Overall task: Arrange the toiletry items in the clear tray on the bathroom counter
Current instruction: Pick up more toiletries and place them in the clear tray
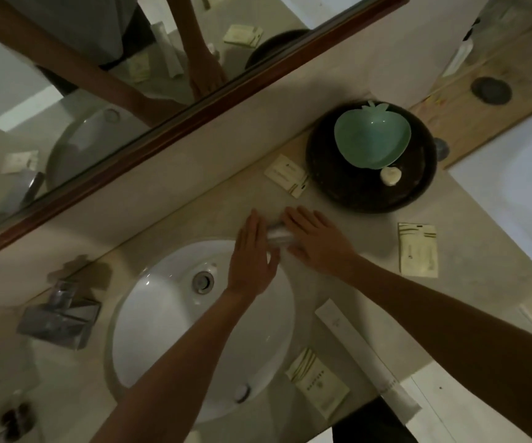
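My left hand [251,257] and my right hand [315,241] lie with straight fingers on either side of a small clear plastic thing [275,236], likely the clear tray, on the counter behind the sink. Most of it is hidden between the palms and blurred. Toiletry sachets lie scattered on the counter: one pale sachet [287,175] beside the dark round tray, another sachet [418,249] to the right, a third sachet [319,385] near the front edge. A long white tube [363,353] lies at the front right.
A dark round tray [418,187] holds a green apple-shaped dish [373,139] and a small white soap [391,176]. The white sink [162,330] lies under my left forearm, with a chrome faucet [60,314] to its left. A framed mirror [98,91] runs behind the counter.
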A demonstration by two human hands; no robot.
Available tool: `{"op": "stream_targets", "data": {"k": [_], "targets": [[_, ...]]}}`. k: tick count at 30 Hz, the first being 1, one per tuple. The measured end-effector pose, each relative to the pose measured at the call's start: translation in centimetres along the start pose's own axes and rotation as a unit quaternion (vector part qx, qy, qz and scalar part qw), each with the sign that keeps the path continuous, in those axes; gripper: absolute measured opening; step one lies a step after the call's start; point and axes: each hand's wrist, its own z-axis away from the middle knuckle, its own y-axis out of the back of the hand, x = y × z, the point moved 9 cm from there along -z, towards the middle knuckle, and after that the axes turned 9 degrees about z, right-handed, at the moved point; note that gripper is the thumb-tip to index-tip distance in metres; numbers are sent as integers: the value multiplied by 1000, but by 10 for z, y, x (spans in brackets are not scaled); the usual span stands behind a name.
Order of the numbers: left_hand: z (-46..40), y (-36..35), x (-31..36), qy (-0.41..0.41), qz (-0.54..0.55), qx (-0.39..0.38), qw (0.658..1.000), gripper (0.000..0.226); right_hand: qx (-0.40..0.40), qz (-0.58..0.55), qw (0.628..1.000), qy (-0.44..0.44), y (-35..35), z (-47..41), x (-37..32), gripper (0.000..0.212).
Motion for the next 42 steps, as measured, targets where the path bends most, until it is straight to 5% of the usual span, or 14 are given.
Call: {"op": "stream_targets", "data": {"k": [6,18,25,29,32,36,42], "targets": [[2,10,-8,11,23,-2,1000,90,-9,24,999,-33,-5,12,16,80],[-7,-10,7,-92,-65,-112,987,84,70,-33,995,-69,7,23,21,53],[-27,-12,27,-130,-100,-130,978,71,72,-65,992,-76,18,33,39,57],[-32,-24,26,-115,-97,-163,975,78,143,-42,981,-125,46,46,74,42],[-34,-27,27,-121,-83,-162,976,78,258,-30,938,-229,82,62,120,28],[-40,-15,34,-125,-35,-137,982,76,189,-28,919,-346,82,62,181,41],[-40,5,48,-187,-30,-91,978,57,134,-20,938,-320,71,54,184,35]]}}
